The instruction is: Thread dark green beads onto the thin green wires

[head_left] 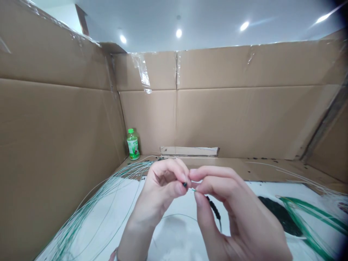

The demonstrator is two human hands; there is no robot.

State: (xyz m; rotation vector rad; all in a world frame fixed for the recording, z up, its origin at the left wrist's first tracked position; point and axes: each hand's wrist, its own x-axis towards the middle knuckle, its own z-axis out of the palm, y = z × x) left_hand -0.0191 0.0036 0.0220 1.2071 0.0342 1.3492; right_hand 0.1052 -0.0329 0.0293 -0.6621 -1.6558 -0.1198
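Observation:
My left hand [163, 188] pinches a small black piece [185, 184] between thumb and fingertips. Close beside it, my right hand [231, 203] holds the thin tip of a green wire [193, 190] between thumb and forefinger. The fingertips of both hands almost meet, and a narrow gap shows between the wire tip and the black piece. A thin green strand curves over the white surface below, toward my right hand. Through the opening in my right hand a black ribbed part [214, 208] with a grey lead shows; whether it is held there I cannot tell.
A long bundle of green and white wires [89, 199] sweeps along the left. At right, green wires [307, 217] lie by a black pad [280, 214] on the white surface [174, 235]. Cardboard walls [231, 119] surround the space. A green-capped bottle [133, 145] stands in the back-left corner.

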